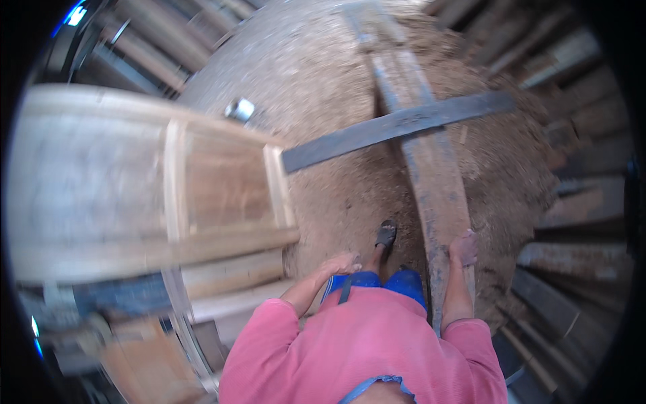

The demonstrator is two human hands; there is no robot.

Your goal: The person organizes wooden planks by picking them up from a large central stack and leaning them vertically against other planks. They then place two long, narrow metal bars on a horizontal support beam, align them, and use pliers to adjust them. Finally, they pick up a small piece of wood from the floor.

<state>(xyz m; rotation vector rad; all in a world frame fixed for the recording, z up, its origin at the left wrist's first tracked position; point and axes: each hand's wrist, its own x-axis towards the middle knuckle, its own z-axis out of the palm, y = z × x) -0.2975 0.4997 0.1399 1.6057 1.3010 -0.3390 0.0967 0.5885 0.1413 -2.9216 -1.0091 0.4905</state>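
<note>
One plank (437, 195) under right grip (464, 248) (closed)

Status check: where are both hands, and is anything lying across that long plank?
Right hand gripping long plank near its close end. Left hand free, at the hip, beside wooden frame. Dark board lies crosswise over the plank, above the sawdust floor.

Right hand (464, 248) gripping the near end of a long plank (431, 175) running far over the sawdust floor (316, 87), dark board (397, 126) lying across it, left hand (342, 262) loose near a wooden frame (222, 195) at left.
</note>
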